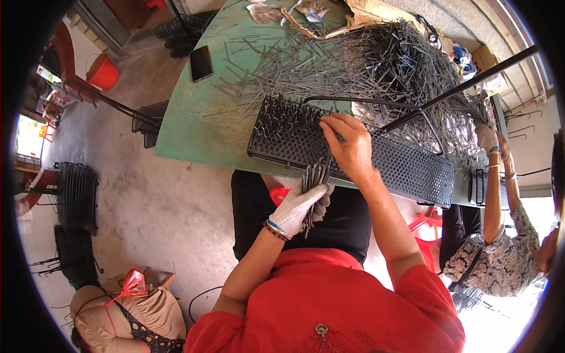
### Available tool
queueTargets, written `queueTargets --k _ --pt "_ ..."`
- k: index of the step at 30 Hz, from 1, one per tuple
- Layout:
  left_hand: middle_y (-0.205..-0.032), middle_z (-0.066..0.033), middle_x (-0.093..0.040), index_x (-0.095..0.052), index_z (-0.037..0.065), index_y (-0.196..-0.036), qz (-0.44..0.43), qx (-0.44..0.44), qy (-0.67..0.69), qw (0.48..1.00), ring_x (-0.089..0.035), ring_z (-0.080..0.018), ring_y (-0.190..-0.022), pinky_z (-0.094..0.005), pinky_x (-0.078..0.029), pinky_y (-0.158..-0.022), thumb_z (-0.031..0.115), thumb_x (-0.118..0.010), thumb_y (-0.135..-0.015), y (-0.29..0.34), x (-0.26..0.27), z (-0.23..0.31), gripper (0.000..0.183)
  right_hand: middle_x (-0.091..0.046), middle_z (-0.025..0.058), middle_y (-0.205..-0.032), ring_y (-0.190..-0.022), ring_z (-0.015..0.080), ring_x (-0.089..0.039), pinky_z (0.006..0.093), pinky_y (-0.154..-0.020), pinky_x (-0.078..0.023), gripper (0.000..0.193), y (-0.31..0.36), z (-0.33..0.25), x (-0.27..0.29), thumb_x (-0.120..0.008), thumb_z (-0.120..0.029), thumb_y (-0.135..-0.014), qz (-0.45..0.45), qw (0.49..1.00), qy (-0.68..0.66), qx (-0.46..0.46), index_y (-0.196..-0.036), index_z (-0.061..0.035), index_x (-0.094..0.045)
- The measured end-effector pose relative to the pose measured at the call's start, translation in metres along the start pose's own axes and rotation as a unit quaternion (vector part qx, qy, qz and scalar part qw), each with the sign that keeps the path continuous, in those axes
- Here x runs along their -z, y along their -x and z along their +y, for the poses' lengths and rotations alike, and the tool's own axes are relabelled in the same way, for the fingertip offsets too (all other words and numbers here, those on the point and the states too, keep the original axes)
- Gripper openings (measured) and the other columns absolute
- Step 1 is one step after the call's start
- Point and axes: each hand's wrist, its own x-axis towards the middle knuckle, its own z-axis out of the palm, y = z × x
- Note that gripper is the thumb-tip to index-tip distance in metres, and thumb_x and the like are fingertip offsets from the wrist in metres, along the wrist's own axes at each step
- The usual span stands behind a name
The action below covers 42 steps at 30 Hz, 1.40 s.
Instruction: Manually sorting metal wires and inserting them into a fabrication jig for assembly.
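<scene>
My left hand [299, 210], in a white glove, is closed around a bundle of thin dark metal rods [318, 172] held just off the near edge of a black perforated metal rack [406, 167]. Over the rack's left part, my bare right hand [353, 147] is in a pinch, with thumb and index fingertip close together. Whatever is between those fingertips is too small to make out. Many dark metal rods [281, 120] stand upright in the holes at the rack's left end. The holes farther right carry none that I can see.
A green table [194, 126] bears a big heap of loose rods [406, 56] and a phone [201, 63]. A black bar frame [459, 88] rises from the rack. Co-workers sit at right, their hands [488, 140] near the heap, and lower left. A red bucket [103, 72] stands at left.
</scene>
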Motion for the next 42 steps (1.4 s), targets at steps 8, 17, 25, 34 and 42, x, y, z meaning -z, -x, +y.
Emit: queueTargets --k 8,17,25,34,42 --pt "-0.074 -0.0007 -0.062 -0.060 0.007 -0.104 0.003 -0.008 -0.027 1.000 -0.057 -0.0069 -0.054 -0.0206 -0.047 -0.048 0.028 -0.060 -0.094 -0.001 0.003 0.000 0.023 -0.068 0.0119 -0.093 -0.078 0.0303 -0.064 0.0366 -0.071 -0.052 0.014 0.000 0.001 0.001 -0.071 -0.006 -0.081 -0.021 0.998 0.062 0.018 -0.093 -0.0012 -0.071" --pt "-0.077 -0.0025 -0.063 -0.059 0.007 -0.095 0.000 -0.039 -0.044 0.998 -0.058 -0.0076 -0.057 -0.0215 -0.050 -0.050 0.023 -0.061 -0.094 0.007 0.005 0.011 0.017 -0.067 0.0102 -0.084 -0.065 0.0175 -0.060 0.0273 -0.059 -0.047 0.016 0.001 -0.007 0.025 -0.071 -0.012 -0.085 -0.073 0.983 -0.081 -0.150 -0.096 0.0006 -0.071" --pt "-0.079 -0.0025 -0.063 -0.058 0.006 -0.099 -0.023 -0.063 -0.053 0.996 -0.057 -0.0072 -0.060 -0.0209 -0.048 -0.052 0.024 -0.061 -0.094 0.008 0.009 0.011 0.019 -0.063 -0.0008 -0.072 -0.058 0.0061 -0.051 0.0210 -0.053 -0.040 0.020 0.017 0.001 0.020 -0.069 -0.017 -0.089 -0.120 0.891 -0.295 -0.324 -0.092 0.0033 -0.069" --pt "-0.079 -0.0025 -0.063 -0.059 0.006 -0.102 0.015 -0.032 0.003 0.999 -0.057 -0.0073 -0.058 -0.0212 -0.047 -0.049 0.021 -0.060 -0.095 0.008 0.018 0.002 0.017 -0.062 -0.0002 -0.073 -0.059 0.0054 -0.052 0.0210 -0.053 -0.041 0.020 -0.010 -0.006 0.010 -0.064 -0.019 -0.093 -0.031 0.939 -0.241 -0.242 -0.098 0.0005 -0.065" --pt "-0.078 -0.0021 -0.063 -0.060 0.007 -0.101 0.020 -0.032 0.008 0.999 -0.057 -0.0069 -0.058 -0.0210 -0.048 -0.049 0.022 -0.061 -0.095 0.009 0.020 0.001 0.016 -0.064 0.0017 -0.078 -0.063 0.0074 -0.057 0.0228 -0.058 -0.048 0.017 -0.013 -0.003 -0.001 -0.063 -0.015 -0.094 -0.025 0.963 -0.199 -0.177 -0.099 0.0008 -0.064"
